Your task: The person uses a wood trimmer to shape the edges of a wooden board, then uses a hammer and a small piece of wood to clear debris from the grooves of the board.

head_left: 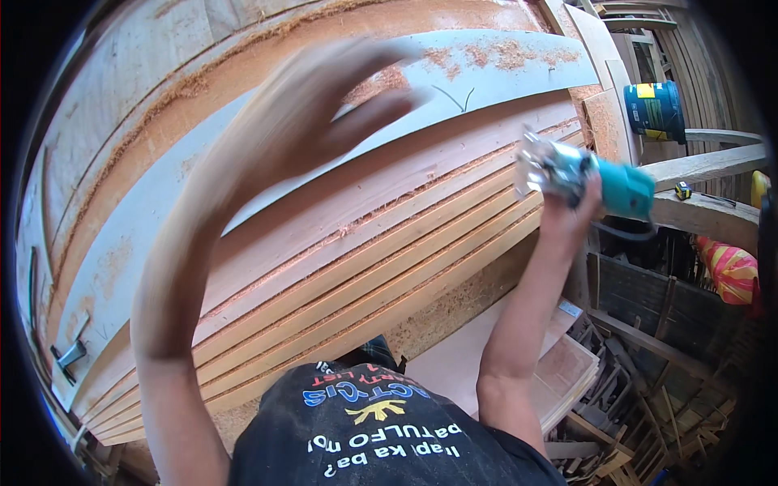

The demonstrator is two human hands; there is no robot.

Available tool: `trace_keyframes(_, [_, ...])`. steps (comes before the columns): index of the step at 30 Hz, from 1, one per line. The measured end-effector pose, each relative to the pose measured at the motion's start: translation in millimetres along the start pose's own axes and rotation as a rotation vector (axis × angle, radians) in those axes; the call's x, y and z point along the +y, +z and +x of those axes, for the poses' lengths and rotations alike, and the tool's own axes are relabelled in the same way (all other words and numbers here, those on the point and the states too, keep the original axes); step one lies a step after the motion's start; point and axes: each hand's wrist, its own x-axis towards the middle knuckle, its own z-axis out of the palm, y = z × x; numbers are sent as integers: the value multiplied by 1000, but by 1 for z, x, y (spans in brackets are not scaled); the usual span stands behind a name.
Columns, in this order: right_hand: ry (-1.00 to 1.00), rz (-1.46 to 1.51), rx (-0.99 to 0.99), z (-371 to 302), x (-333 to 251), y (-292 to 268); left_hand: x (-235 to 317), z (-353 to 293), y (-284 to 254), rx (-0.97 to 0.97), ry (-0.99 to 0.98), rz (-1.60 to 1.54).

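Note:
My right hand [569, 212] is wrapped round a teal trim router [626, 188], a small power tool with a shiny metal base. It holds the router up over the right end of several long wooden boards [389, 194], stacked side by side with sawdust along their edges. The router's base is blurred by motion. Above a long pale, white-faced panel [478, 89], my left hand [320, 121] is raised, thumb and fingers apart, with nothing in it; it too is smeared by motion. The panel carries wood shavings and a dark pencil-like mark.
A teal bucket [653, 113] stands at the far right. Near it a small tape measure [683, 191] rests on a wooden beam. A metal-headed tool [70, 356] lies at the left end. Scrap wood [648, 405] and flat sheets [559, 377] fill the lower right.

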Motion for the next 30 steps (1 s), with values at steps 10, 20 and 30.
trace_keyframes(10, [-46,311,211,-110,-47,-139,82,-278,13,36,-696,689])
trace_keyframes(20, [-208,282,255,-116,-62,-118,76,-275,27,-32,-694,787])
trace_keyframes(30, [-595,-148,100,-152,-121,-75,79,-275,19,34,-698,763])
